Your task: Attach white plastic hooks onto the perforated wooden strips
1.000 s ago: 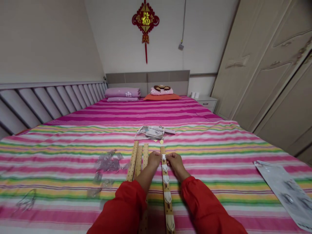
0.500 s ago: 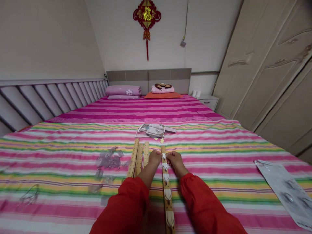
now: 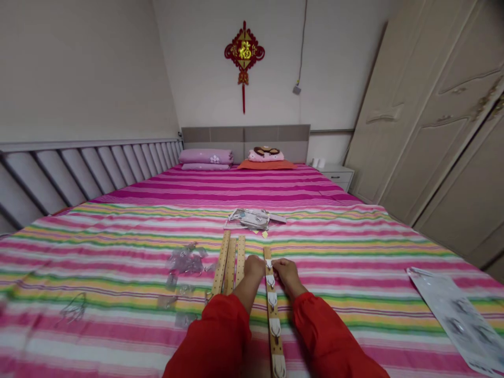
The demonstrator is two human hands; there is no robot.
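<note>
A perforated wooden strip [image 3: 276, 344] lies lengthwise on the bed in front of me, with several white hooks [image 3: 272, 300] in a row along it. Near its far end is the farthest white hook [image 3: 269, 263], gripped from both sides. My left hand [image 3: 255, 269] is closed at its left edge, fingertips partly hidden. From the right, my right hand [image 3: 286, 270] pinches the same hook with thumb and fingers. Left of my left hand lie three more perforated wooden strips [image 3: 230, 268], side by side.
Crumpled clear plastic wrappers [image 3: 185, 262] lie to the left, beside a thin dark loop of wire or cord [image 3: 73, 310]. Beyond the strips is a pile of plastic packaging [image 3: 252, 218]. A clear package with hooks [image 3: 452, 315] rests at right. A railing [image 3: 98, 163] borders the bed's left side.
My view has tilted up, so everything sits lower in the picture. Both hands stay at the farthest hook; my left hand is turned slightly more over the strip's edge.
</note>
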